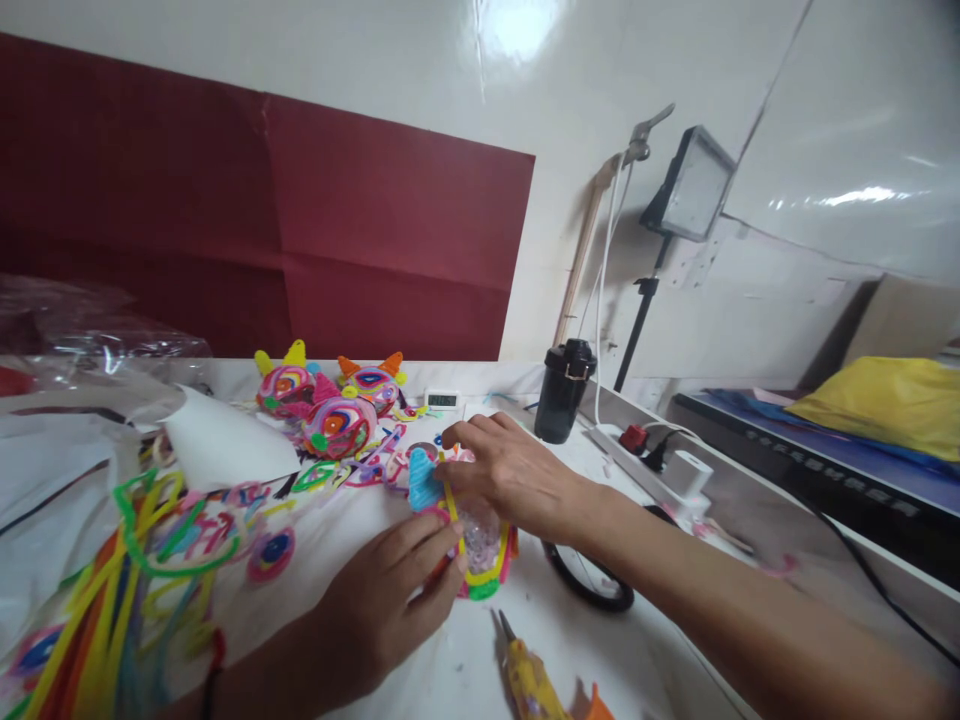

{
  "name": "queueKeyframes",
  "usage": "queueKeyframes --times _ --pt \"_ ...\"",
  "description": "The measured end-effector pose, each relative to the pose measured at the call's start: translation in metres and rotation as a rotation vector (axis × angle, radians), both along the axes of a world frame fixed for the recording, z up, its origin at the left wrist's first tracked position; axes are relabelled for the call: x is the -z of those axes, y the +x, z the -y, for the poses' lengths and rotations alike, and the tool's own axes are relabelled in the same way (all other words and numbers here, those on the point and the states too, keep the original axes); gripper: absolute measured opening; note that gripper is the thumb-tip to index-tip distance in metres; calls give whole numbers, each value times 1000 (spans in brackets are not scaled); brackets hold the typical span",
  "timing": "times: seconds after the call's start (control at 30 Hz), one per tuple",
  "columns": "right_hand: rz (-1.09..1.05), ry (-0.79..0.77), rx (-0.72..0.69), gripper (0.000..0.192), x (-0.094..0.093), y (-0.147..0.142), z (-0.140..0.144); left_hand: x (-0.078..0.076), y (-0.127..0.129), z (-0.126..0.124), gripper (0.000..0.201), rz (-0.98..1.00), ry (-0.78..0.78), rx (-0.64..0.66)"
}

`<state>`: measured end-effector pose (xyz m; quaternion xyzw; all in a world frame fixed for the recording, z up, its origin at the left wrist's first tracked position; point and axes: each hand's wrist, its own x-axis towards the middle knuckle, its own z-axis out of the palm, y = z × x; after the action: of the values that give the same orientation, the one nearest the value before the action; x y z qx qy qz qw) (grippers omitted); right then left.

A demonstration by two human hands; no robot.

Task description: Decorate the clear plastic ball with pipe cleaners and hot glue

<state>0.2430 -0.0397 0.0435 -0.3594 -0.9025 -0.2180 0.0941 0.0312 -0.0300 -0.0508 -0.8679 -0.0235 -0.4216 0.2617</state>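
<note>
A colourful craft piece (484,578) made of bent pipe cleaners lies on the white table, with yellow, green and pink edges around a clear, shiny middle. Its left side is gripped between the thumb and fingers of my left hand (401,590). From above, my right hand (506,470) reaches over its far end, fingers bent and pinched at a yellow pipe cleaner (451,500). My right fingertips are partly hidden. A light blue fin-shaped part (424,480) sticks out beside them. Nearer the front edge lies a yellow glue gun (531,680).
Several finished round craft heads (341,425) stand at the back, near a small digital clock (442,399). Loose pipe cleaners (112,600) cover the left. A black bottle (564,390), a black loop (589,585) and a power strip (645,465) are on the right.
</note>
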Motion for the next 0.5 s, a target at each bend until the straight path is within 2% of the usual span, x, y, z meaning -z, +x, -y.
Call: queueKeyframes --times 0.2,0.5 --pt "90 51 -81 13 -6 1 -8 -2 -1 2 13 14 -10 -1" --pt "180 58 -120 8 -17 -1 -6 -3 2 4 12 9 -3 -2"
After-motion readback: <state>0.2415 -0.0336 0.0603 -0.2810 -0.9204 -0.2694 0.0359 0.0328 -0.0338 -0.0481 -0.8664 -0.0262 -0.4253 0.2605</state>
